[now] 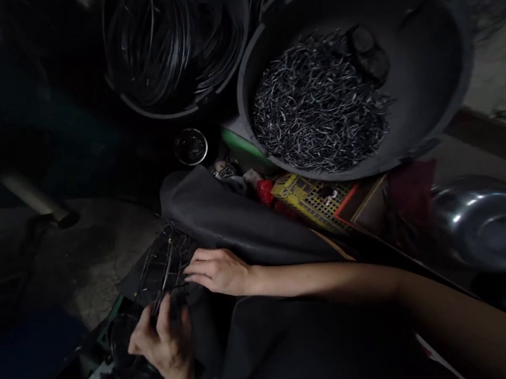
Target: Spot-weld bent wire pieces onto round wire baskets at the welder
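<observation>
Two hands at lower left: thin wires [163, 275] are pinched by the left hand [162, 340] and pressed flat by the right hand [221, 271], fingers loose.

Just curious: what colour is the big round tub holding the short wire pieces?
Black plastic tub, head view.

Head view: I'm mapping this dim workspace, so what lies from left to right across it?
Left hand on a wire bundle → right hand → red and yellow box → big tub of wire offcuts → steel bowl.
</observation>
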`<state>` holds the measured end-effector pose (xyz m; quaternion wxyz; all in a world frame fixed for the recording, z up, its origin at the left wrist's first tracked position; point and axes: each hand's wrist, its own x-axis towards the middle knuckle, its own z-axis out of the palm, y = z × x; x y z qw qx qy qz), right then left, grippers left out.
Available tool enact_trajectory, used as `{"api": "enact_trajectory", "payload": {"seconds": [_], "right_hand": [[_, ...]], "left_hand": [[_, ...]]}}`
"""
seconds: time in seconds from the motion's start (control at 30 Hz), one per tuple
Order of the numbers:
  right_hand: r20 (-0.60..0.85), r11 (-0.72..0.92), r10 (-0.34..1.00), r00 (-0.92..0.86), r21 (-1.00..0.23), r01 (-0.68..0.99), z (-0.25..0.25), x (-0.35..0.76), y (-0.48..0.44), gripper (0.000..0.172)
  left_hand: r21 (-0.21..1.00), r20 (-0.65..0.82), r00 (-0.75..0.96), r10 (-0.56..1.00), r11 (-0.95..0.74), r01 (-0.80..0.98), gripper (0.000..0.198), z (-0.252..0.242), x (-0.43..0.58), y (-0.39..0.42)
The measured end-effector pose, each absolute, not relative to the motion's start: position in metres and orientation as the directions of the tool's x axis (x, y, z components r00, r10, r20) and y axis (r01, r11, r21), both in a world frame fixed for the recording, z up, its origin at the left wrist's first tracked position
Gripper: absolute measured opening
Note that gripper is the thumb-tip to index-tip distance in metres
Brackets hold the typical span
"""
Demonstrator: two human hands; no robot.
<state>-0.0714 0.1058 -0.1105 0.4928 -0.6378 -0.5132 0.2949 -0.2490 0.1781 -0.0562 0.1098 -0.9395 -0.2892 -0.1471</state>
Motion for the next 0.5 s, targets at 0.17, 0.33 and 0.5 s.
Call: {"api": "enact_trajectory", "payload": {"seconds": [0.17,0.33,0.5], "right_hand": [[0.123,0.026,0.954,0.272,-0.942,0.335,-0.116,-0.077,0.111,0.018],[0.161,0.027,0.932,0.325,-0.925,0.379,-0.122,-0.072,0.117,0.021],[0.239,0.039,0.890,0.387,-0.888,0.458,-0.123,-0.063,0.125,0.023]], "left_hand": [[-0.035,0.361,0.700,0.616,-0.741,0.670,0.055,-0.059,-0.258,0.173],[-0.040,0.325,0.696,0.640,-0.726,0.686,0.050,-0.060,-0.244,0.177],[0.006,0.342,0.719,0.604,-0.767,0.641,0.058,-0.062,-0.226,0.189]]}}
